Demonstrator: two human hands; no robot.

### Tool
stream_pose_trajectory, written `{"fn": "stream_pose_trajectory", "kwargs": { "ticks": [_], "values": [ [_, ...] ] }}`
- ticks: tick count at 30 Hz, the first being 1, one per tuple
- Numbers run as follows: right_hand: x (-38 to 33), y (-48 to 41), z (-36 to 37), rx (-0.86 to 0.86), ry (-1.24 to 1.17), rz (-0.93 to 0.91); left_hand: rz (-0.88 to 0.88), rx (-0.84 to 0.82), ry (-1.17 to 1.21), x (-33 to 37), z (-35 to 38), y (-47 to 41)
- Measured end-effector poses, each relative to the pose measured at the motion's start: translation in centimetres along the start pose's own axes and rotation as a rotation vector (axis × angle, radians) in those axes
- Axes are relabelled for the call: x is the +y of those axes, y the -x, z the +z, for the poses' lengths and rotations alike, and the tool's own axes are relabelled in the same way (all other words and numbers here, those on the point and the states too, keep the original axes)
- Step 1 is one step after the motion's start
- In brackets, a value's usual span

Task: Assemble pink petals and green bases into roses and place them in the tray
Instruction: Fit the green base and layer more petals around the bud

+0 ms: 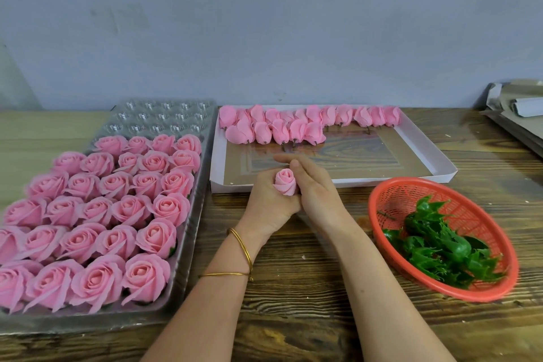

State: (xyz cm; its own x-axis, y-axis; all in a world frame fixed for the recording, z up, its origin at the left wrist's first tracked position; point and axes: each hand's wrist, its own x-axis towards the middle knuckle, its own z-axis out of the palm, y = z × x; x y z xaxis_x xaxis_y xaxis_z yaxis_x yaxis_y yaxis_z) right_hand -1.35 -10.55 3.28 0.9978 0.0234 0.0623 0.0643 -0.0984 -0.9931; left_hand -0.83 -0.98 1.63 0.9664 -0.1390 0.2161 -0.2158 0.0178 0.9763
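Observation:
A pink rose bud (284,181) stands upright between both hands over the middle of the wooden table. My left hand (269,200) grips it from the left and below. My right hand (311,185) lies against its right side with the fingers stretched over the top. Any green base under the bud is hidden by the hands. Several finished pink roses (117,203) fill the clear plastic tray (164,117) on the left. Loose pink petal buds (282,126) lie in rows in the white cardboard box (423,150) behind the hands. Green bases (440,250) are piled in the red basket (393,194) on the right.
The far rows of the clear tray hold no roses. A stack of grey cardboard (517,114) lies at the far right edge. A grey wall runs behind the table. Bare wooden tabletop (293,288) shows between the tray and the basket.

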Motion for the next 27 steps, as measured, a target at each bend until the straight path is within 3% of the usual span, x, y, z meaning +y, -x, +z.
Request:
{"fn": "stream_pose_trajectory", "kwargs": {
  "ticks": [6, 12, 27],
  "values": [
    [0.3, -0.2, -0.3, 0.053, -0.018, 0.023, -0.021, 0.037, 0.003, -0.2, -0.3, -0.1],
    [0.3, -0.4, -0.4, 0.055, -0.053, 0.059, -0.021, 0.188, 0.050, -0.5, -0.5, -0.2],
    [1.3, -1.2, -0.6, -0.131, -0.553, 0.168, 0.017, 0.327, 0.123, 0.4, -0.8, -0.4]
  ]
}}
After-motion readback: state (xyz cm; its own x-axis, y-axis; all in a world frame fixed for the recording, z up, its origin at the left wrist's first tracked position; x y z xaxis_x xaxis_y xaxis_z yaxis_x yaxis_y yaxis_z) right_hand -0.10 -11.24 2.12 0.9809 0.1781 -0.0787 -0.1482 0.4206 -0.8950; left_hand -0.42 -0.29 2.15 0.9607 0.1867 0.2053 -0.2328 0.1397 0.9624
